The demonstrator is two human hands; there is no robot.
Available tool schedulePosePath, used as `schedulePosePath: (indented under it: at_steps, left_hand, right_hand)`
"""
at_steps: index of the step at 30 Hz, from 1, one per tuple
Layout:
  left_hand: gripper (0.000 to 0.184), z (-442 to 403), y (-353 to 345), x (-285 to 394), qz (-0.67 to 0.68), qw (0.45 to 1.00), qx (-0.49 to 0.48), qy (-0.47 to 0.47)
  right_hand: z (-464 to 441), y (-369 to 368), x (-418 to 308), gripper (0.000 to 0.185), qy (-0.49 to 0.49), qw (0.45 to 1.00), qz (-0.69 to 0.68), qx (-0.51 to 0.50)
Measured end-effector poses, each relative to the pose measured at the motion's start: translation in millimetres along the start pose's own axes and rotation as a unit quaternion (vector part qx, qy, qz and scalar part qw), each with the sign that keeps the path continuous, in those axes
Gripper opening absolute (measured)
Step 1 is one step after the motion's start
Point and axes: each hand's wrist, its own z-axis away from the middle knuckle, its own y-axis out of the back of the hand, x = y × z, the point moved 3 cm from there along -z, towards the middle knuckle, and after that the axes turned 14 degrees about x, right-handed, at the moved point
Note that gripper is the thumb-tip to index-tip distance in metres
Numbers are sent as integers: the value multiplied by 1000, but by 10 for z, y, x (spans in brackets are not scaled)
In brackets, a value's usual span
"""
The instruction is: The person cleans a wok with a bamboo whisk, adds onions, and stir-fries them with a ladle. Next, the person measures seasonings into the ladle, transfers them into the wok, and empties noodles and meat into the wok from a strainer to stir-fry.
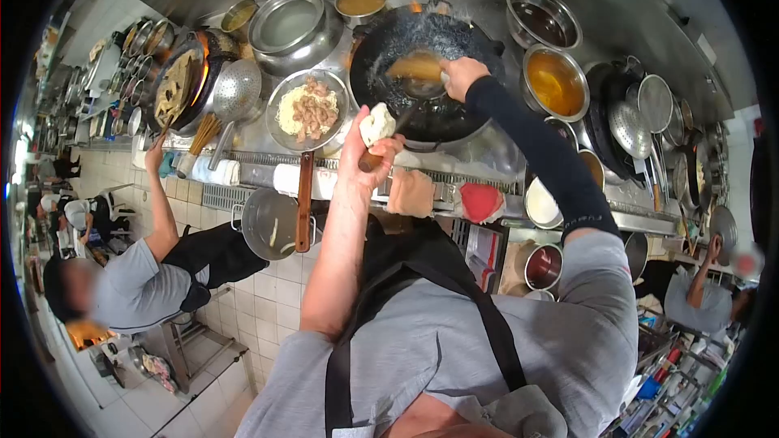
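Observation:
A black wok (377,73) sits on the range, wet and steaming. My right hand (465,79), below a dark sleeve, is closed on a tan, brush-like tool (415,70) inside the wok; motion blurs its edges. At the wok's near side, my left hand (372,150) grips a wooden handle (371,163) and a crumpled white cloth (377,125). The handle's shaft slants up into the wok. Left of the wok, a strainer (274,131) with a long wooden handle holds pale noodles and brown meat pieces (311,112).
Metal pots (286,24) and a bowl of yellow liquid (557,83) flank the wok. Folded cloths (411,193) lie along the front edge. A pot (270,224) stands below left. A co-worker (134,292) reaches toward another flaming wok at left; another person (704,296) is far right.

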Motion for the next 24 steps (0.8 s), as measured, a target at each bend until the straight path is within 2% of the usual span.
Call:
schedulePosePath:
  at_steps: [1,3,5,6,9,10,13,14,15,17,18,19,20,21,24]
  left_hand:
    - [59,97,-82,-60,11,1000,-5,2]
    - [58,52,-42,7,-11,999,-32,-33]
    - [57,-58,27,73,-19,998,-50,-41]
    - [56,-106,18,92,-29,997,-55,-41]
    - [55,17,-86,14,75,996,-16,53]
    - [53,-34,-55,64,45,998,-33,29]
    - [48,1,-62,40,-61,994,-27,-84]
    - [40,24,-74,39,-102,990,-10,-96]
    - [38,29,-30,-2,-171,975,16,-139]
    - [35,40,-15,-46,-301,922,59,-236]
    - [32,26,7,-61,-391,874,92,-274]
    - [33,173,-83,-143,-509,786,149,-316]
    - [35,129,-94,-124,-533,768,134,-328]
    - [36,100,-30,-147,-557,751,122,-334]
    - [32,272,-101,-62,-587,752,146,-261]
  right_hand:
    - [-56,-201,183,22,-16,989,-100,-105]
    - [-250,-333,501,23,-34,998,-52,-9]
    - [-186,-126,-7,29,-73,991,107,-45]
    - [-70,-255,-99,29,17,995,90,28]
    - [-88,-482,273,28,-44,996,-80,11]
    - [-199,-375,278,29,-101,994,-49,13]
    - [-36,-131,-125,33,-4,997,53,-64]
    - [-34,-209,4,31,-21,997,-57,-57]
    - [-97,-264,225,29,-55,993,-16,-103]
    - [-252,8,261,27,-92,994,-10,-50]
    - [-196,51,92,26,-81,994,44,-62]
    - [-46,146,-133,26,-77,990,98,-71]
    - [49,38,-129,25,-8,995,61,-78]
    - [81,-52,3,24,-24,997,42,-57]
    - [15,-73,227,20,-67,998,7,3]
